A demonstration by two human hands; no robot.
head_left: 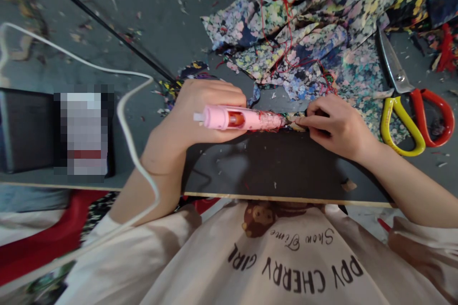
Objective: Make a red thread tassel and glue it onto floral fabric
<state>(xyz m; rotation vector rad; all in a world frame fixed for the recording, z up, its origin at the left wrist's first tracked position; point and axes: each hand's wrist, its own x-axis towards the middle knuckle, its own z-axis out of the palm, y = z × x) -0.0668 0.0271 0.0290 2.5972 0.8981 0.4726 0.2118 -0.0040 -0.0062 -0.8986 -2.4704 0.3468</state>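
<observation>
My left hand (209,93) is closed around a pink pen-shaped tool (223,117). The tool has a white end piece and a small window with something orange-red inside. Red thread wraps its front part, and its dark tip points right, at a small strip of patterned fabric (298,121). Thumb and fingers of my right hand (334,124) pinch that strip near the tip. Whether the tip touches the strip or goes into it I cannot tell. Part of the strip is hidden behind the fingers.
Floral fabric scraps (311,43) with loose red thread lie beyond my hands. Scissors (400,81) with red and yellow handles rest at the right. A white cable (129,119) crosses my left arm. A dark rod (107,26), a blurred-out item (84,128) and a dark box (28,128) are at the left.
</observation>
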